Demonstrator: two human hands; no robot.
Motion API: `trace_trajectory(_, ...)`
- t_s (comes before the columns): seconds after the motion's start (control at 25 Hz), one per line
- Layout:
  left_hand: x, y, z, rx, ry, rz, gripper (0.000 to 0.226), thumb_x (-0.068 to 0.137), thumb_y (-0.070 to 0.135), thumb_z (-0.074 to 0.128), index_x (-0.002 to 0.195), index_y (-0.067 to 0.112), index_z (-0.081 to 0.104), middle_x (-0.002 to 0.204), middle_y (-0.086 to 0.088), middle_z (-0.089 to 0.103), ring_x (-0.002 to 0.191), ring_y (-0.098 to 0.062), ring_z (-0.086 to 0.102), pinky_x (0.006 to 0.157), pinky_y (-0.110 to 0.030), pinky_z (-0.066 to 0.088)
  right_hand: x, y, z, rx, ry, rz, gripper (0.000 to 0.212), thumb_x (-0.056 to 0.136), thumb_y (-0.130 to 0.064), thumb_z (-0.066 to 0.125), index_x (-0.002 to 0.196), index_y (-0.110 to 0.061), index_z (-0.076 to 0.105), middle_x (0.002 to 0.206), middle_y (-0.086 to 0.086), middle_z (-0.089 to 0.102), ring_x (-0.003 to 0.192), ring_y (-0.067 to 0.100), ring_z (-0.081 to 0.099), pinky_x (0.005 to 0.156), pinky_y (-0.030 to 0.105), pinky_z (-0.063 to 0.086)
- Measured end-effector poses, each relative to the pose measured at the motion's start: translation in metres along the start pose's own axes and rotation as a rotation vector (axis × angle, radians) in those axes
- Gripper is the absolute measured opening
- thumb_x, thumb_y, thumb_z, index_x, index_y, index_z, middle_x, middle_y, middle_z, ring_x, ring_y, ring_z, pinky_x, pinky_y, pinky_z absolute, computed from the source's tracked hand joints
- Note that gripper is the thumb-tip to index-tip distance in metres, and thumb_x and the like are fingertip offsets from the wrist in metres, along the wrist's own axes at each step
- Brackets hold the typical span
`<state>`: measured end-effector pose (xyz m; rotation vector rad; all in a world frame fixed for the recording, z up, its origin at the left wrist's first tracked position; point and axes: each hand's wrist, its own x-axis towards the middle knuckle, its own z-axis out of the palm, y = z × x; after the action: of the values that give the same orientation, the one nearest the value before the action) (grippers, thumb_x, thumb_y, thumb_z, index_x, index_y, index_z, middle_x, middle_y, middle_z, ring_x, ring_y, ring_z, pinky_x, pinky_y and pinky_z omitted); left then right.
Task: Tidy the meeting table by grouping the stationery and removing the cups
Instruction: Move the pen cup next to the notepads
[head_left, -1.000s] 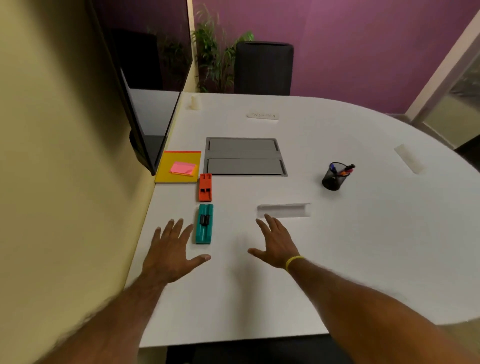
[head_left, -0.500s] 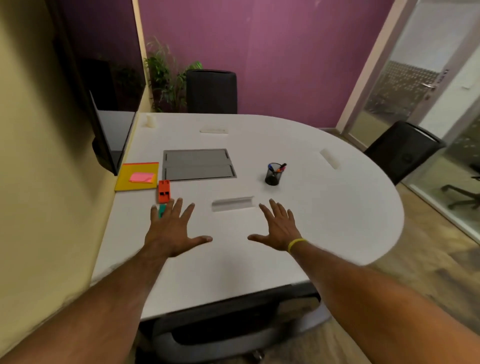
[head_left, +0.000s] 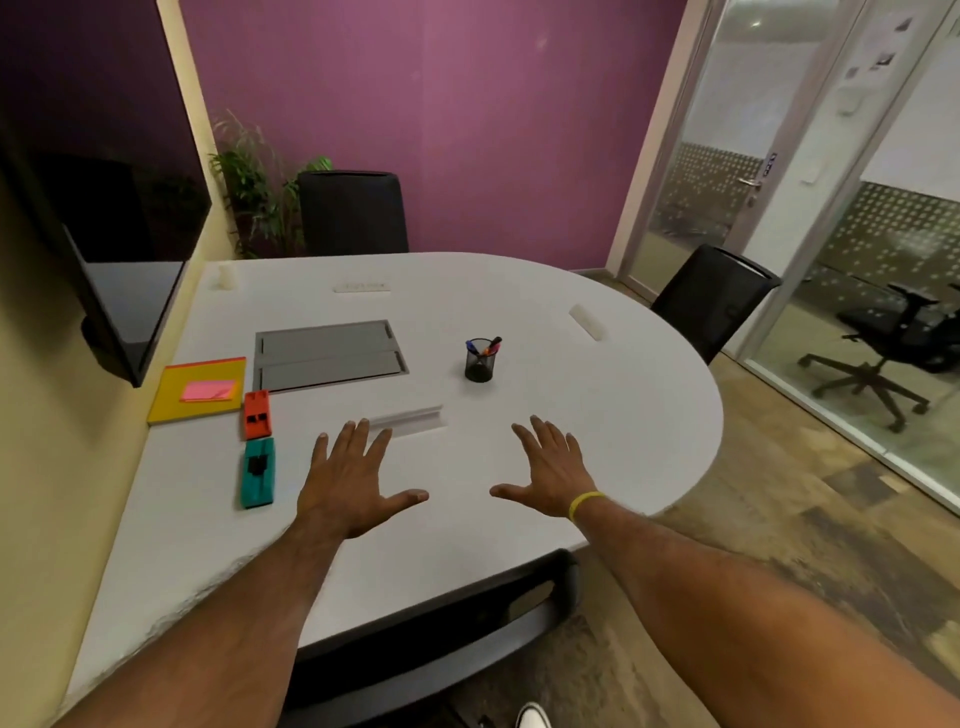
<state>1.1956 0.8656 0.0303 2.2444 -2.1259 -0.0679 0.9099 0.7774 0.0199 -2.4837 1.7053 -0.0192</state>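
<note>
both hands, left hand (head_left: 347, 480) and right hand (head_left: 551, 475), hover spread wide and empty over the bench (head_left: 597, 415), while the light, likely tippy mesh pen cup (head_left: 479, 360) stands ahead, best gripped around its wall.

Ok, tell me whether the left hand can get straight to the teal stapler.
Probably yes. The left hand is open and empty, spread just right of the teal stapler. Only bare table lies between them, and the orange stapler sits farther back, out of the way.
</note>
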Motion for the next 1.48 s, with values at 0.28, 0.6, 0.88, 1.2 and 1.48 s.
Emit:
trace_trajectory(0.28, 0.107, 0.057, 0.055, 0.033, -0.001, -0.049, 0.123, 0.057, 0.097, -0.006, 0.156, 0.026, 0.003, 0.166, -0.008, -0.002, 0.152, -0.023, -0.006, 0.122, -0.05, -0.007, 0.114, 0.069, 0.042, 0.039, -0.033, -0.011, 0.105, 0.08, -0.072, 0.057, 0.157, -0.019, 0.008, 0.166, 0.007, 0.003, 0.152, 0.03, 0.001, 0.123, 0.052, 0.004)
trace_trajectory(0.6, 0.241, 0.088, 0.118, -0.022, -0.07, -0.224, 0.124, 0.055, 0.097, -0.01, 0.156, 0.027, 0.004, 0.166, -0.006, -0.003, 0.152, -0.022, -0.007, 0.123, -0.048, -0.004, 0.291, 0.139, 0.086, 0.198, -0.157, -0.022, 0.112, 0.078, -0.07, 0.062, 0.156, -0.009, 0.01, 0.164, 0.009, 0.012, 0.152, 0.026, 0.011, 0.124, 0.043, 0.012)
trace_trajectory(0.88, 0.335, 0.07, 0.132, -0.084, -0.061, -0.403, 0.121, 0.057, 0.098, -0.001, 0.156, 0.029, 0.006, 0.166, -0.004, 0.0, 0.153, -0.02, -0.005, 0.123, -0.047, -0.001, 0.428, 0.145, 0.117, 0.814, -0.146, 0.265, 0.119, 0.07, -0.054, 0.082, 0.155, -0.007, 0.013, 0.162, 0.009, 0.019, 0.149, 0.024, 0.021, 0.121, 0.035, 0.022)
trace_trajectory(1.2, 0.374, 0.069, 0.152, -0.107, -0.073, -0.457, 0.119, 0.06, 0.098, 0.004, 0.156, 0.028, 0.005, 0.165, -0.002, -0.004, 0.152, -0.018, -0.007, 0.123, -0.047, -0.001, 0.518, 0.146, 0.151, 1.154, -0.05, 0.22, 0.107, 0.055, -0.025, 0.095, 0.142, -0.024, 0.033, 0.143, -0.004, 0.045, 0.128, 0.016, 0.048, 0.109, 0.033, 0.041)
trace_trajectory(1.48, 0.381, 0.067, 0.154, -0.068, -0.059, -0.446, 0.117, 0.06, 0.098, 0.004, 0.156, 0.031, 0.005, 0.165, 0.0, -0.004, 0.152, -0.017, -0.008, 0.123, -0.047, -0.002, 0.537, 0.132, 0.163, 1.171, 0.024, 0.209, 0.068, 0.056, -0.025, 0.092, 0.107, -0.028, 0.047, 0.098, -0.013, 0.061, 0.088, 0.003, 0.06, 0.057, 0.002, 0.044)
